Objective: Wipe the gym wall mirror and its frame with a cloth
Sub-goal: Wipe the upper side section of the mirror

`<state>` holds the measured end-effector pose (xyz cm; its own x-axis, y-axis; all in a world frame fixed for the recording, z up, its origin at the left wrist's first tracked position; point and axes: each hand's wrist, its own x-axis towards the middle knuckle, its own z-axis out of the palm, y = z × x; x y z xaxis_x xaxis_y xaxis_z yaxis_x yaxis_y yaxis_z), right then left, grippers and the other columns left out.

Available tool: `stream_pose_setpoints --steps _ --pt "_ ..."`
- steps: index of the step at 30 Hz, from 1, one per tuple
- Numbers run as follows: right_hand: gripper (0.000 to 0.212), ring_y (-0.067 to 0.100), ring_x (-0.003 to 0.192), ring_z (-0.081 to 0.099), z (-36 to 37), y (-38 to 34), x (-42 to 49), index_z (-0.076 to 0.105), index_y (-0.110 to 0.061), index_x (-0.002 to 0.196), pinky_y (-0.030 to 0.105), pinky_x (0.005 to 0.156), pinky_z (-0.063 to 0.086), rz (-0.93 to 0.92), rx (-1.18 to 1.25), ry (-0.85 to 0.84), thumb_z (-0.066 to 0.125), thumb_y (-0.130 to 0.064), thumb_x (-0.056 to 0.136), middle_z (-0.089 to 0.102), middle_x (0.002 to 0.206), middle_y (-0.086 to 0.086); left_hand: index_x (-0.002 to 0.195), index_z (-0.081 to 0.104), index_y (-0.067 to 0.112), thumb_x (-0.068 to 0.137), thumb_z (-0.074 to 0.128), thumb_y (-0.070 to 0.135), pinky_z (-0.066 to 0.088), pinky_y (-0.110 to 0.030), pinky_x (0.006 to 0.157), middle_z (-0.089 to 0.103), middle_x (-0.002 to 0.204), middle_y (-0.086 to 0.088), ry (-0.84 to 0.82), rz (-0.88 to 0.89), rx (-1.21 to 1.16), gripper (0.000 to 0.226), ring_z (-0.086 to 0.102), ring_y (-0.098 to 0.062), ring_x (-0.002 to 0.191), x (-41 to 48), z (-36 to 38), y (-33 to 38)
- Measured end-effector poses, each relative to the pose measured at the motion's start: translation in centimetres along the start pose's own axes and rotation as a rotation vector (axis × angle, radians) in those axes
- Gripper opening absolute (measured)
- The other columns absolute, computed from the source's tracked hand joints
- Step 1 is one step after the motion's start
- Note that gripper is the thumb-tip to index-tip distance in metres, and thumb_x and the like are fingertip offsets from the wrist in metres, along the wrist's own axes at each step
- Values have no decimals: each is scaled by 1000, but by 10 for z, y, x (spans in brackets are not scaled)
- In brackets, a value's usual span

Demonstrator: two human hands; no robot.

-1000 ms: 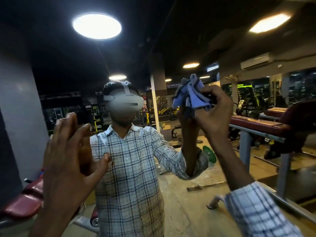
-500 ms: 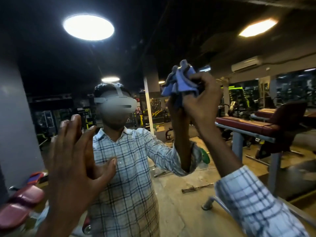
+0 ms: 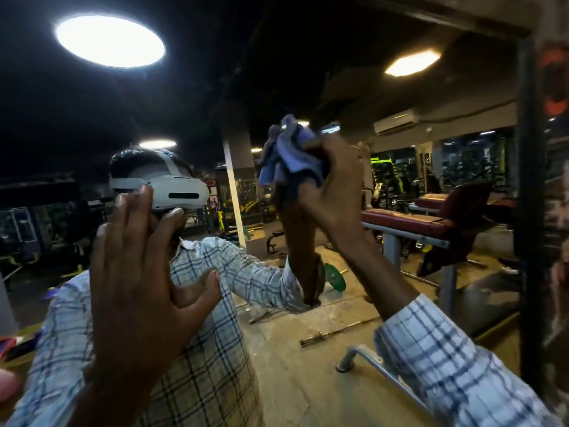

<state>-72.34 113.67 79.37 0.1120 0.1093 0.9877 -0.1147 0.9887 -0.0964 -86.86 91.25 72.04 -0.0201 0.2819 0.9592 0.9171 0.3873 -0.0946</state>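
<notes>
The wall mirror fills almost the whole view, and its dark frame runs down the right side and across the top right. My right hand grips a bunched blue cloth and holds it against the glass at about head height, right of centre. My left hand is raised at the lower left with fingers straight and spread, flat towards the glass; contact cannot be told. My own reflection in a checked shirt and a white headset stands behind both hands.
The mirror reflects the gym: a maroon padded bench on grey legs at right, a green weight plate and a bar on the floor, a pillar behind, ceiling lights above. A steel rail lies low at right.
My view has shifted right, bringing the mirror's frame into sight. My left hand has risen and now covers part of the reflected headset. The cloth stays gripped, at about the same height.
</notes>
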Motion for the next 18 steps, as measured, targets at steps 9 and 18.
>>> stream_pose_setpoints --steps 9,18 --pt "33 -1 96 59 -64 63 -4 65 -4 109 17 86 55 -29 -59 -170 78 -19 83 62 111 0 149 49 4 79 60 53 10 -60 127 18 172 -12 -1 2 -50 86 5 -27 162 10 17 19" --pt "18 8 89 57 -73 71 -73 64 -4 100 26 78 51 -120 127 -393 68 -5 82 62 101 -1 148 49 3 80 64 47 11 -57 128 17 173 -11 19 -2 -42 83 3 -27 162 27 57 77"
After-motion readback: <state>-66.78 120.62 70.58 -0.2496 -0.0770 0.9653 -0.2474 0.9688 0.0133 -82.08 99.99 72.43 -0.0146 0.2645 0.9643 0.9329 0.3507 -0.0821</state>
